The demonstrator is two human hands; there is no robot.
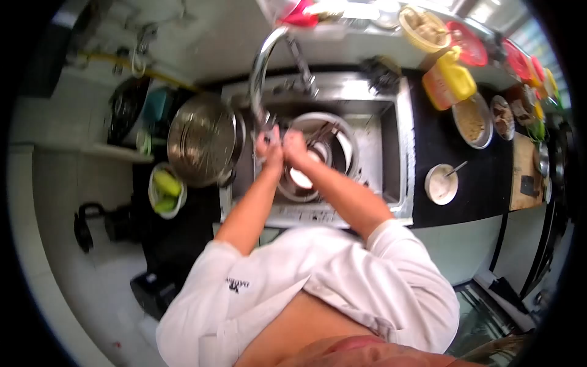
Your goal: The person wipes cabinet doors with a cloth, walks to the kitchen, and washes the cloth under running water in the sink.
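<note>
From the head view, the only one we have, we see the left hand [269, 147] and right hand [295, 148] close together, just below the end of the curved faucet [258, 76]. The fingers of both look bent, but blur hides their tips; we cannot tell whether they are clamped on anything or merely together. The round metal basin [351, 133] sits inside the sink [374, 131], directly beneath and to the right of the right hand's fingers; the left hand's fingers are over its left side. Inside the basin we make out a white dish [301, 178], nearer the body than the fingers, below the right wrist.
</note>
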